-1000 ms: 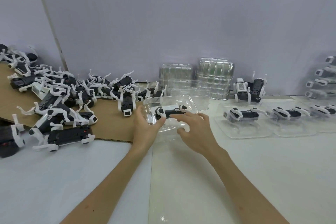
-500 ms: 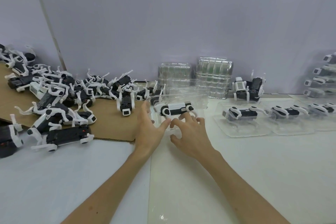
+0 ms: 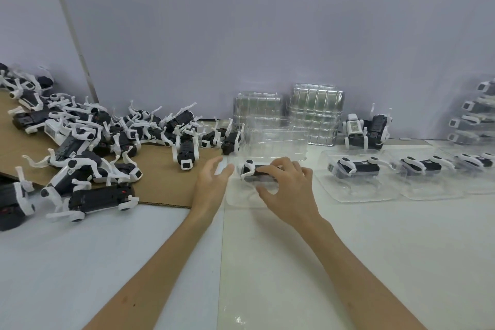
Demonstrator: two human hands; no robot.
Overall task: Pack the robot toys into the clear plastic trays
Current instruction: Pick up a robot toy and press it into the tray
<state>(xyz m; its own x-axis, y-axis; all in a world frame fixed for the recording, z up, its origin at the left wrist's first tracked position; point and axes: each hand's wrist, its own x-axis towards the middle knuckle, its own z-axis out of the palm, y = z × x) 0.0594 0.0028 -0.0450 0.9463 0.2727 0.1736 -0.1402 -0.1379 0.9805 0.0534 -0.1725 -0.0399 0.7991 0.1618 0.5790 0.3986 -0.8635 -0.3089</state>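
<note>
The robot toy [image 3: 253, 172] lies on its side in a clear plastic tray [image 3: 239, 197] on the white table [image 3: 375, 249], right between the two hands. The right hand [image 3: 290, 186] grips it, fingers bent over its top and thumb at its near side. The left hand [image 3: 211, 182] is spread and relaxed just left of the tray, its thumb touching the tray's left rim. Just beyond the hands another clear tray [image 3: 276, 139] stands empty, and behind it two stacks of empty trays [image 3: 316, 112] lean at the wall. To the right of the right hand runs a row of packed trays [image 3: 359, 171], each holding one toy, with two standing toys [image 3: 367, 128] beyond them. To the left of the left hand, a pile of loose toys [image 3: 88, 142] is spread over a cardboard sheet [image 3: 160, 171].
</note>
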